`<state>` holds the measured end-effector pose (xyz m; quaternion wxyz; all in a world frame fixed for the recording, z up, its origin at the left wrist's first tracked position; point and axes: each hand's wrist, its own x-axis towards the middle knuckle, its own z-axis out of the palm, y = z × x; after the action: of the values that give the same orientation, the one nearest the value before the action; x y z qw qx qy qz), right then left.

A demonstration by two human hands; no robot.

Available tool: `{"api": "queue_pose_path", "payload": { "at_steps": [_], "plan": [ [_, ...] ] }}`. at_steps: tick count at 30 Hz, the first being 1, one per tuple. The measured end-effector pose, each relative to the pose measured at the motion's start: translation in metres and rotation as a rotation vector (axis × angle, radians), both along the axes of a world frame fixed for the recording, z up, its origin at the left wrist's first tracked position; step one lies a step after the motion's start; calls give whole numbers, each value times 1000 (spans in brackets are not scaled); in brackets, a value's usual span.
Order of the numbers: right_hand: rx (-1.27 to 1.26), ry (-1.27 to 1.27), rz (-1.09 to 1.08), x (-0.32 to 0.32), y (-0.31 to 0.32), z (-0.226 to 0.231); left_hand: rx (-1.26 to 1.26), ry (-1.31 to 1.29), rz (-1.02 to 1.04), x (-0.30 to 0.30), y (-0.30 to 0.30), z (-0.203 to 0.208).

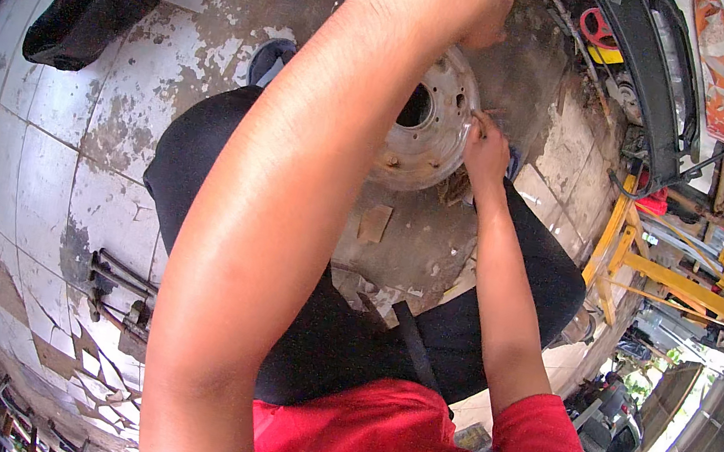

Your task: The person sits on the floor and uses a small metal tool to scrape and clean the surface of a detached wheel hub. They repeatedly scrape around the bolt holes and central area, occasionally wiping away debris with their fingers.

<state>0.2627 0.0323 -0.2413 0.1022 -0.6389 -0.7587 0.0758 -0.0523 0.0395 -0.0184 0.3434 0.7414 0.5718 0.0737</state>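
A worn, silver-grey steel wheel rim [428, 163] with no tyre rests on the floor between my knees. It has a large dark centre hole and smaller holes around it. My right hand [488, 151] is closed at its right edge, fingers curled against the metal. Raised close to the camera, my left forearm crosses the view and covers the rim's left side. Bent at the wrist, my left hand [483, 10] is above the rim's far edge; its fingers are mostly hidden, so what it holds does not show.
A black bucket-like container [95, 8] lies at the far left on peeling tiles. Metal rods [125, 275] are on the floor left of me. To the right stand a yellow metal frame [655, 270] and a black car part [652, 73]. A small brown flat piece [374, 223] lies before the rim.
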Motion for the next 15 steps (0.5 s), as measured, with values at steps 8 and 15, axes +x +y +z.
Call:
{"api": "queue_pose_path", "payload": {
  "at_steps": [8, 15],
  "plan": [
    [-117, -9, -34, -4, -14, -1, 9, 15, 27, -4, 0, 1],
    [-485, 573, -100, -54, -73, 30, 49, 17, 20, -3, -4, -2]
  ]
}}
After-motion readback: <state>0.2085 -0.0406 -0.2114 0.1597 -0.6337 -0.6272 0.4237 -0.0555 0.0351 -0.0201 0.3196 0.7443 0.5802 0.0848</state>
